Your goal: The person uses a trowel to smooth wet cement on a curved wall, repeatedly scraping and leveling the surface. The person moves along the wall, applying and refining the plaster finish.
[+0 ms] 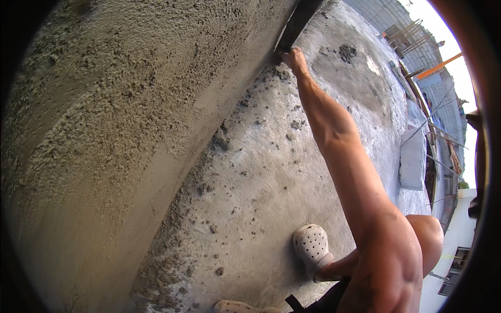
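My right arm reaches up and away from the lower right, and my right hand is closed round the near end of a long, dark straightedge. The straightedge lies along the foot of a plastered wall, and its far end runs out of the top of the view. Wet grey plaster on the wall is rough and pitted higher up, with smoother bands lower down by the floor. My fingertips are partly hidden against the tool. My left hand is out of view.
Crumbs of mortar litter the concrete floor along the wall's base. My pale perforated clog stands on the floor, another at the lower edge. Farther right are a pale block, timber, rods and a block wall.
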### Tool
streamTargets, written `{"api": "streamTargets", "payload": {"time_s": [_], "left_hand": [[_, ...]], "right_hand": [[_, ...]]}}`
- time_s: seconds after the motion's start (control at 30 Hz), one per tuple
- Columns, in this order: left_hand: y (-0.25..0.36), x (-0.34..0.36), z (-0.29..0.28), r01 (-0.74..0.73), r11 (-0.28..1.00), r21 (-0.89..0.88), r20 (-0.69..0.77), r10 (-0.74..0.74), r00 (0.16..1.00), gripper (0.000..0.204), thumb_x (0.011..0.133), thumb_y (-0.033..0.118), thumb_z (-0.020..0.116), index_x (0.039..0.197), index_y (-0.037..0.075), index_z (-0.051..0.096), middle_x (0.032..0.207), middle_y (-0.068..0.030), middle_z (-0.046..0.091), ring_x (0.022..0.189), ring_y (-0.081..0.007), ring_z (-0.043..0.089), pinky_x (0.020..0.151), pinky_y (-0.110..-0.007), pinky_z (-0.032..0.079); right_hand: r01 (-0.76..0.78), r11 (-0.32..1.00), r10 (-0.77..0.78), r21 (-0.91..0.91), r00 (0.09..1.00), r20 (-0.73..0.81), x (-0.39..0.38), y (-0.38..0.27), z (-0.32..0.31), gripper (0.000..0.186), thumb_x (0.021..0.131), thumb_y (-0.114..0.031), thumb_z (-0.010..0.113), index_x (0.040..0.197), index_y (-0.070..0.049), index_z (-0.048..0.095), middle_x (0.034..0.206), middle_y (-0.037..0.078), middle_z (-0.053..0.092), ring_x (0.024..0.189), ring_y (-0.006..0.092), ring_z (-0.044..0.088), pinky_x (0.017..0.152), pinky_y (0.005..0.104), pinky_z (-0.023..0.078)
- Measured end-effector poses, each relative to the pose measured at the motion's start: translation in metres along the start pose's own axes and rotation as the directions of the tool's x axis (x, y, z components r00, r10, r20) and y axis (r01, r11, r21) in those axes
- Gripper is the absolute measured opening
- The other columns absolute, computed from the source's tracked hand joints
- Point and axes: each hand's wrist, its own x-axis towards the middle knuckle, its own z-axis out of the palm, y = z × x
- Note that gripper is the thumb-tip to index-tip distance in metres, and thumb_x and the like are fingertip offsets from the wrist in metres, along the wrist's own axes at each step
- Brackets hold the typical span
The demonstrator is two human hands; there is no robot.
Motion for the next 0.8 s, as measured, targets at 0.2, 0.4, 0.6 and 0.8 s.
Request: {"api": "streamTargets", "payload": {"time_s": [0.2,0.4,0.6,0.8], "left_hand": [[0.016,-0.002,0.002,-0.245,0.957,0.156,-0.041,0.254,0.966,0.048,0.105,0.038,0.051,0.129,-0.003,0.060,0.118,-0.0282,0.062,0.106,-0.0424,0.059,0.096,-0.049,0.045],[0.032,-0.015,-0.009,-0.238,0.941,0.240,-0.064,0.260,0.963,0.049,0.105,0.039,0.049,0.126,-0.003,0.061,0.114,-0.0286,0.063,0.104,-0.0446,0.058,0.095,-0.049,0.045],[0.018,-0.009,-0.008,-0.269,0.962,0.043,-0.141,0.273,0.952,0.041,0.104,0.033,0.052,0.119,-0.003,0.065,0.110,-0.0279,0.065,0.097,-0.0418,0.061,0.086,-0.046,0.051],[-0.022,0.034,0.013,-0.308,0.946,-0.103,-0.203,0.284,0.937,0.033,0.108,0.023,0.044,0.120,-0.002,0.062,0.077,-0.0063,0.059,0.061,-0.0118,0.057,0.052,-0.028,0.049]], "right_hand": [[0.170,0.984,-0.170,0.045,0.985,-0.005,-0.043,-0.022,-0.005,0.029,0.078,-0.024,0.068,0.096,-0.002,0.073,0.092,0.026,0.070,0.093,0.0425,0.068,0.081,0.0487,0.056],[0.184,0.971,-0.191,0.156,0.981,0.029,-0.094,-0.046,-0.003,0.027,0.082,-0.025,0.069,0.100,-0.005,0.074,0.094,0.024,0.071,0.093,0.0418,0.068,0.080,0.0485,0.056],[0.102,0.992,-0.112,0.072,0.982,0.149,-0.142,-0.075,-0.004,0.030,0.088,-0.026,0.068,0.112,-0.010,0.074,0.097,0.019,0.074,0.090,0.0337,0.072,0.079,0.0430,0.055],[0.077,0.983,-0.103,0.168,0.983,0.149,-0.192,-0.105,-0.008,0.024,0.083,-0.021,0.070,0.097,-0.001,0.073,0.092,0.026,0.070,0.092,0.0438,0.068,0.079,0.0506,0.054]]}}
